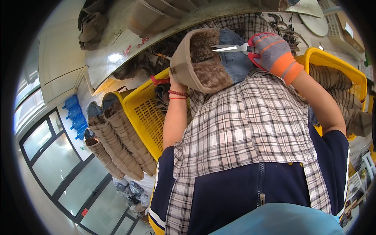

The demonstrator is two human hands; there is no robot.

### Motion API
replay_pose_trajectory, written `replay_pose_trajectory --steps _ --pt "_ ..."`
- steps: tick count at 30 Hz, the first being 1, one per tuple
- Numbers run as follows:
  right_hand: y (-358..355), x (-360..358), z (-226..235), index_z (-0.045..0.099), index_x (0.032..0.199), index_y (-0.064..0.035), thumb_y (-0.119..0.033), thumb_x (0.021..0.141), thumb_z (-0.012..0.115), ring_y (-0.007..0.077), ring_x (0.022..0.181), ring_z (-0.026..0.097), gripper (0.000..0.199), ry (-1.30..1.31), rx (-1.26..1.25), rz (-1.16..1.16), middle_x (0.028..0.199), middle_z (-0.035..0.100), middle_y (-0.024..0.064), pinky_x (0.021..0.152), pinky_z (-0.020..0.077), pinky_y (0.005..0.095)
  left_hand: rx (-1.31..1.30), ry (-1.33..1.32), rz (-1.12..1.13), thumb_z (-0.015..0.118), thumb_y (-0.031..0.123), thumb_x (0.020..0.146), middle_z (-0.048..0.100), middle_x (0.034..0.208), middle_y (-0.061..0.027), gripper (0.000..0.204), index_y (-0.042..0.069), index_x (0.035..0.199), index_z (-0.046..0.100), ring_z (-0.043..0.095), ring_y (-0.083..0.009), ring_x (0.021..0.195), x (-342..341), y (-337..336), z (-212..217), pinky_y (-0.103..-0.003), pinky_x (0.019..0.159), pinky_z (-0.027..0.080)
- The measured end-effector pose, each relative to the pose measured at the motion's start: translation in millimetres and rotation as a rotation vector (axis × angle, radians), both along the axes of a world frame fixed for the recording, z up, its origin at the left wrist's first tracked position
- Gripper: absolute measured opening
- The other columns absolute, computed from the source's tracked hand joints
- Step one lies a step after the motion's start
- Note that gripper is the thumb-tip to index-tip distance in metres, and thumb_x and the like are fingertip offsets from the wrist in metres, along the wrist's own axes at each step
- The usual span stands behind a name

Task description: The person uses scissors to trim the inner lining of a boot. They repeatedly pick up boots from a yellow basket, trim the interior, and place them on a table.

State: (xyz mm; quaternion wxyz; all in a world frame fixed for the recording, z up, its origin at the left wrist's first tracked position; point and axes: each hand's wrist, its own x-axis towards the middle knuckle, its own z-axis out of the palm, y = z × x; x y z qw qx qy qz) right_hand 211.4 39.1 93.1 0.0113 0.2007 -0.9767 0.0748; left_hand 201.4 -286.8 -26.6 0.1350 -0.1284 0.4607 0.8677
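My left hand (177, 85), bare with red bead bracelets at the wrist, holds up a tan boot upper (180, 64) from its outer side. Its fingers are hidden behind the piece. The open end faces me and shows brown fur lining (213, 72) beside a blue-grey patch (235, 64). My right hand (274, 53), in a grey and orange glove, is closed round the red handles of a pair of scissors (231, 48). Their blades point left across the opening, in front of the lining. Whether they touch the fur I cannot tell.
A yellow basket (143, 109) stands at my left, with stacks of nested uppers (117, 137) beside it. Another yellow basket (309, 58) at the right holds more. A worktable (111, 58) carries further uppers (150, 17). Dark trimmings (288, 29) lie beyond my right hand.
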Motion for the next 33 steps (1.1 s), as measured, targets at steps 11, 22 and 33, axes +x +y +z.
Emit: replay_pose_trajectory --steps 11,22,33 --pt "-42.5 -39.0 5.0 0.060 0.091 -0.0124 -0.033 0.074 0.066 0.0228 0.078 0.060 0.027 0.127 0.032 0.176 0.080 0.061 0.0065 0.071 0.0463 0.0343 0.183 0.185 -0.018 0.053 0.025 0.093 0.048 0.128 -0.0046 0.043 0.007 0.131 0.042 0.048 -0.0177 0.113 -16.4 33.2 28.6 -0.034 0.093 0.042" --pt "-50.8 -47.8 4.1 0.060 0.093 -0.0104 -0.034 0.079 0.062 0.0235 0.080 0.063 0.028 0.042 0.231 0.151 0.085 0.064 0.0085 0.069 0.0490 0.0343 0.271 0.018 0.030 0.056 0.021 0.091 0.051 0.124 -0.0040 0.039 0.006 0.126 0.046 0.051 -0.0195 0.109 -21.8 31.7 16.0 -0.035 0.089 0.046" --pt "-17.4 -30.7 -1.7 0.063 0.095 -0.0125 -0.043 0.070 0.070 0.0279 0.080 0.062 0.040 0.035 -0.172 -0.002 0.085 0.065 0.0072 0.071 0.0492 0.0364 0.311 -0.058 0.052 0.057 0.018 0.090 0.048 0.128 -0.0041 0.043 0.008 0.129 0.043 0.049 -0.0209 0.112 -18.3 30.8 21.1 -0.037 0.091 0.045"
